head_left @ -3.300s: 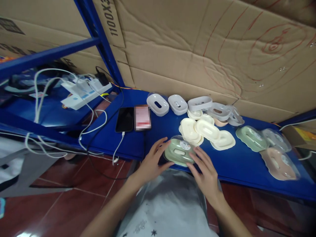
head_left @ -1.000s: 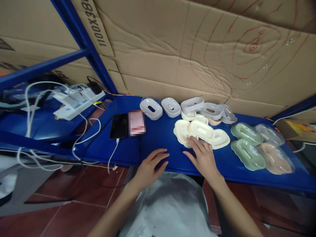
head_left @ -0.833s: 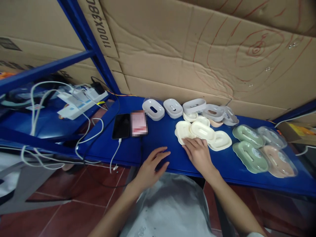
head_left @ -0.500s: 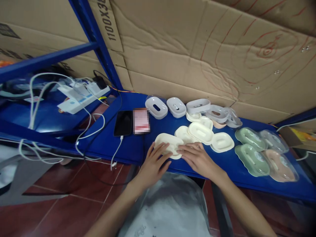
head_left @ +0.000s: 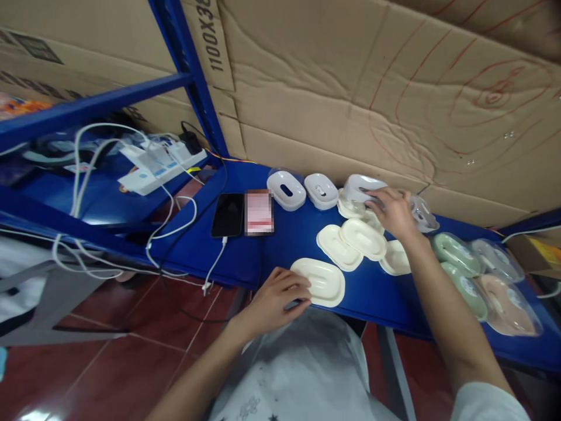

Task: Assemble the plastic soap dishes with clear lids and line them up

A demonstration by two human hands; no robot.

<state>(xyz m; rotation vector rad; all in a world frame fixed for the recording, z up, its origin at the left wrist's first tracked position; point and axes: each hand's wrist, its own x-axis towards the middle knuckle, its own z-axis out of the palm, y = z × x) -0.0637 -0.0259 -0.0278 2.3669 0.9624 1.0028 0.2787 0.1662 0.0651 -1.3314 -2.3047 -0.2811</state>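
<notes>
My left hand (head_left: 283,294) has its fingers on the left edge of a cream oval soap dish tray (head_left: 325,285) near the table's front edge. At the back, my right hand (head_left: 394,213) curls its fingers at the pale grey soap dishes, hiding most of one. Just left of its fingertips, another pale grey soap dish (head_left: 357,183) lies tilted on cream trays. Between my hands are several more cream trays (head_left: 363,238), some overlapping. Two further grey dishes (head_left: 287,186) with slotted bottoms stand at the back left.
Green soap dishes (head_left: 456,251) and a peach one (head_left: 511,304) under clear covers sit at the right. A black phone (head_left: 227,214) on a white cable lies left, beside a blurred pink item (head_left: 259,213). A power strip (head_left: 151,178) with cables is further left. Cardboard (head_left: 315,105) stands behind.
My right hand has left the cream tray and reached back to the grey soap dishes. With my left hand at its edge, the tray has come closer to me. The view has shifted slightly.
</notes>
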